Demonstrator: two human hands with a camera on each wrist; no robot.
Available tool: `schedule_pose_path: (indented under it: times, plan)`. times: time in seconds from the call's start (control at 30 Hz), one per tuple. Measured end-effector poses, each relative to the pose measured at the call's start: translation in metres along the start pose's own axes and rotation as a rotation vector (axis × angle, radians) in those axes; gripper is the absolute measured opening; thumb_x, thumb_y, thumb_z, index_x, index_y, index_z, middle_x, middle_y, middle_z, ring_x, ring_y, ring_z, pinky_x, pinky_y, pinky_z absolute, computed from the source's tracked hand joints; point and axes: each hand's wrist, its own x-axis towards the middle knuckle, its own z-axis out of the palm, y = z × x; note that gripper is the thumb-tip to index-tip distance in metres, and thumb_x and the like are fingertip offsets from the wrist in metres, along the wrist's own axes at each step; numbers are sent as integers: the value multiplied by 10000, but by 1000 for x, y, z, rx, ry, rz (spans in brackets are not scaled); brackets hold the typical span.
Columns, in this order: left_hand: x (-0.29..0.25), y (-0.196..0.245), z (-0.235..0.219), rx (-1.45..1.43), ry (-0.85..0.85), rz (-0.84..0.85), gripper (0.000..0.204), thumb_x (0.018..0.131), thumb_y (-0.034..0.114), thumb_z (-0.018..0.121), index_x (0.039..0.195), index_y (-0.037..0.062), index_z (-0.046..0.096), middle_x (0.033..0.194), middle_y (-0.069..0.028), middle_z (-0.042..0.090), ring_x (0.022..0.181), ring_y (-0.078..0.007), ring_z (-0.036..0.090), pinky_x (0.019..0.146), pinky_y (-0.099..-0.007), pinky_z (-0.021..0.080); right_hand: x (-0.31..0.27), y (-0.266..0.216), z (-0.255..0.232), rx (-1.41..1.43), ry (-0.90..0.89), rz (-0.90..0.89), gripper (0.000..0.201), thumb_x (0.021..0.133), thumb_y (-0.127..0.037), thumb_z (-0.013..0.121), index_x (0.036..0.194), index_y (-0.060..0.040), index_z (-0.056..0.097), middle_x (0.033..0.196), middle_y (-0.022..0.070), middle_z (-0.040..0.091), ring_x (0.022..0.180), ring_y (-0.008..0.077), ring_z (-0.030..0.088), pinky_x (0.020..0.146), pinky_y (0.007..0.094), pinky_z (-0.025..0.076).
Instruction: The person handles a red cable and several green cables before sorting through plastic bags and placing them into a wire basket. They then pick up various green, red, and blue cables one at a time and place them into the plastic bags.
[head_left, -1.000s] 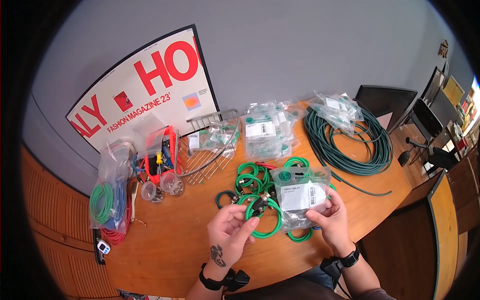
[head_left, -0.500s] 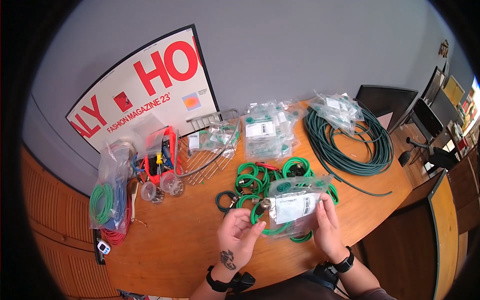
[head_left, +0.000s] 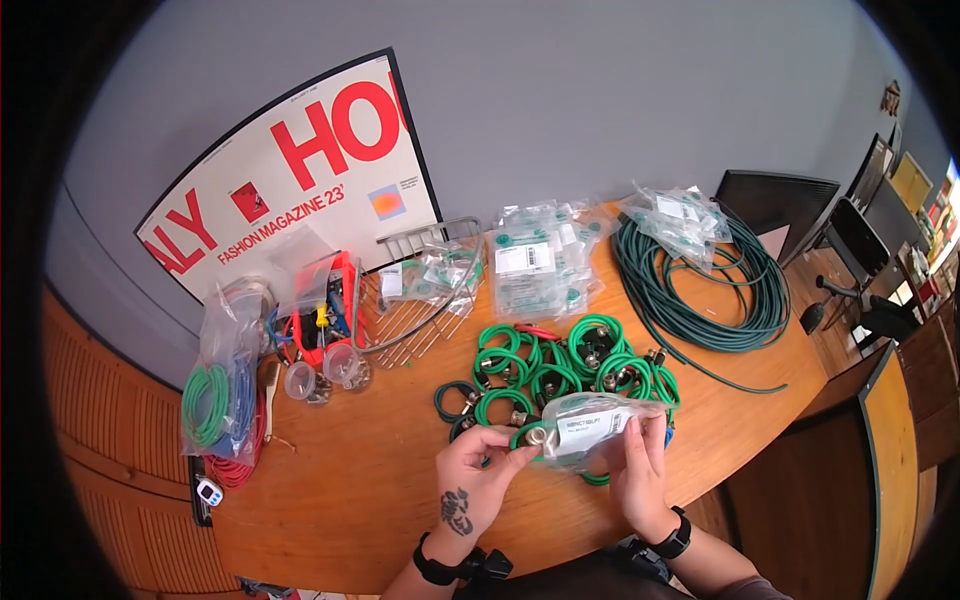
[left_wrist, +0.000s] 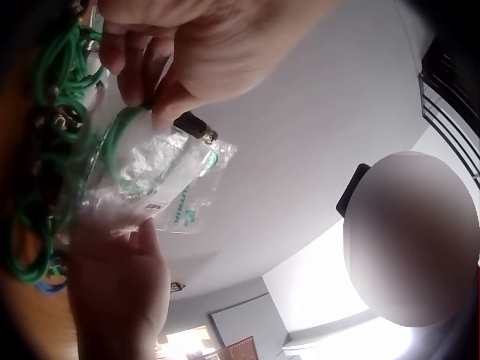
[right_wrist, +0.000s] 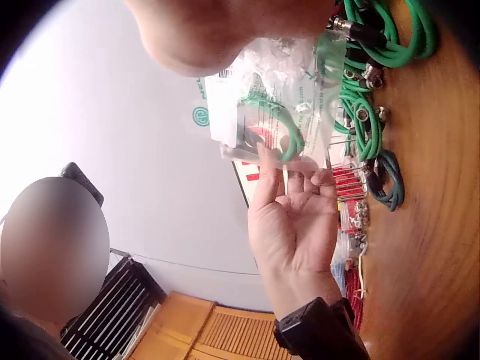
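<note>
A clear plastic bag with a white label (head_left: 590, 432) lies tilted between the hands in the head view. The left hand (head_left: 478, 478) pinches a coiled green cable (left_wrist: 112, 142) with a dark connector (left_wrist: 193, 126), close to the bag's side. The right hand (head_left: 640, 480) grips the bag's other side, its thumb on the label. Through the clear plastic in the right wrist view, the green cable loop (right_wrist: 289, 131) shows; whether it is inside or behind the bag, I cannot tell. Behind the bag, several coiled green cables (head_left: 505, 358) lie on the table.
Stacked clear bags (head_left: 545, 280) lie at the back. A large dark green cable coil (head_left: 630, 270) sits to the right with bags on it. On the left are a red bin (head_left: 350, 290), small clear cups (head_left: 300, 382), a wire rack (head_left: 400, 335) and bagged cables (head_left: 205, 405).
The bag has tipped back and dropped toward the near table edge, uncovering more green coils. Both hands have moved lower, and the green loop has come against the bag.
</note>
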Motion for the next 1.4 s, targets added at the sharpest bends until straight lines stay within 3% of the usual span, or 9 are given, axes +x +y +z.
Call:
schedule_pose_path:
  times: [0.13,0.4,0.63,0.73,0.8,0.83,0.93,1.1,1.4]
  plan:
    - [1,8,1,-116,-3,-63,172,805,9,776,851,-22,613,817,-51,671,744,-76,622,681,-222,487,1,-4,6,61,29,-33,175,1062,-238,393,1174,-103,387,1090,13,498,982,79,445,898,261,365]
    - [4,28,7,-103,-55,-24,441,756,-63,773,1121,-29,528,818,-68,662,804,-108,629,711,-235,500,-1,-2,4,72,-90,76,255,1061,-256,405,1258,-97,385,1163,19,488,1045,95,444,921,268,368]
    - [2,25,2,66,-84,-39,288,783,-34,764,1034,-32,623,865,-101,703,854,-108,650,759,-249,524,-2,8,2,124,-67,131,262,1060,-270,402,1252,-92,400,1164,35,517,1055,117,483,912,291,407]
    - [-3,36,6,341,-7,59,155,785,-2,769,924,-16,702,876,-95,723,865,-128,668,766,-273,522,1,5,8,291,-71,186,258,1056,-274,410,1245,-99,416,1199,72,538,1104,177,531,927,352,453]
    - [-1,40,4,504,-125,371,111,769,30,780,868,1,741,849,-76,727,823,-174,671,768,-308,512,3,-4,12,488,-20,393,253,1045,-298,418,1215,-112,436,1232,100,568,1143,256,566,997,467,449]
    - [-1,43,2,550,-167,379,116,743,45,790,851,26,754,841,-72,723,802,-217,660,772,-336,502,3,0,6,518,-69,397,260,1030,-350,450,1189,-145,450,1220,97,574,1150,279,570,973,497,466]
    - [1,49,-7,605,-306,408,133,742,48,788,871,44,756,848,-71,724,793,-215,648,763,-329,503,5,-2,3,572,-86,445,272,1025,-388,448,1181,-164,455,1213,98,578,1150,293,572,971,502,467]
    - [3,49,-6,590,-257,363,154,743,41,778,894,56,753,827,-70,716,797,-217,648,758,-325,507,2,6,-1,537,-88,533,330,1052,-361,380,1275,-121,422,1267,117,553,1177,279,566,1000,500,463]
    - [4,66,0,743,-283,423,225,731,93,794,946,78,727,784,-55,648,729,-202,621,654,-327,482,-9,11,6,450,-204,474,266,1033,-212,483,1270,-96,458,1212,64,591,1116,173,588,955,381,506]
